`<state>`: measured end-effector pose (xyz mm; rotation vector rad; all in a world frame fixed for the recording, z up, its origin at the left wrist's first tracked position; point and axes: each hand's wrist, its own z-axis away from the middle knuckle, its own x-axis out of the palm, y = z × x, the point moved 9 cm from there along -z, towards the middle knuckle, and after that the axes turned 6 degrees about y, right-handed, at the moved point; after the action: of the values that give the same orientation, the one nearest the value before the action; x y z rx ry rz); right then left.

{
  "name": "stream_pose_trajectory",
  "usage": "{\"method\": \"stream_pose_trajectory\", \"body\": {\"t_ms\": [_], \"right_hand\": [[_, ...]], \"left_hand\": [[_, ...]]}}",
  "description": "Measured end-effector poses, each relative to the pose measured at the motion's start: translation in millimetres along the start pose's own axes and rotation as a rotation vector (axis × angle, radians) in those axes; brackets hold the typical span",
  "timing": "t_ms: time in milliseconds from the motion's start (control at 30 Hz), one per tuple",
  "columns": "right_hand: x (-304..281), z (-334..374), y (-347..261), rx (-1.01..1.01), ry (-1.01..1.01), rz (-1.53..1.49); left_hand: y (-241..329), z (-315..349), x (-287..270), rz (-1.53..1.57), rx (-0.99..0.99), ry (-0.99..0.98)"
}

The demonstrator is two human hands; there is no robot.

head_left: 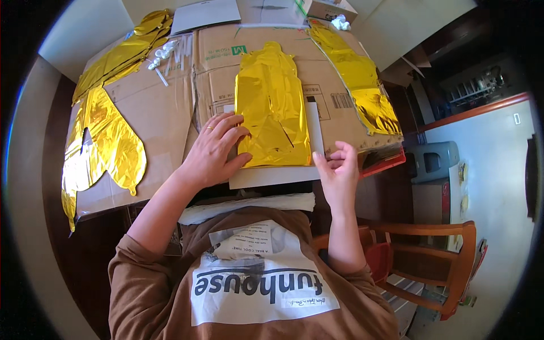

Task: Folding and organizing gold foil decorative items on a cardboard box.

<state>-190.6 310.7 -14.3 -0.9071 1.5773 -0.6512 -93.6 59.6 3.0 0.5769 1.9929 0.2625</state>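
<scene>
A flat, uninflated gold foil balloon (269, 102) lies in front of me on a white sheet (266, 177), with creases down its middle. My left hand (214, 148) rests at the balloon's lower left edge, its fingers bent but apart, the fingertips and thumb touching the foil. Just off the lower right corner is my right hand (340, 170). Its thumb stands apart from the curled fingers, and I see nothing held in it.
Cardboard (153, 113) covers the table. More gold foil balloons lie at the left (116, 141) and right (360, 73). Clear straws (184, 50) and white ribbon bundles (164, 52) sit at the back left, near a white board (205, 16). A wooden chair (462, 255) stands at right.
</scene>
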Motion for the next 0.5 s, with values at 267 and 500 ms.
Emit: {"method": "stream_pose_trajectory", "body": {"t_ms": [267,500], "right_hand": [[20.7,37.0,39.5,0.319,-0.274,-0.615],[13.7,83.8,38.9,0.471,-0.398,-0.764]], "left_hand": [[24.8,36.4,-20.7,0.181,-0.200,0.128],[-3.2,172.9,18.8,0.778,-1.114,0.099]]}}
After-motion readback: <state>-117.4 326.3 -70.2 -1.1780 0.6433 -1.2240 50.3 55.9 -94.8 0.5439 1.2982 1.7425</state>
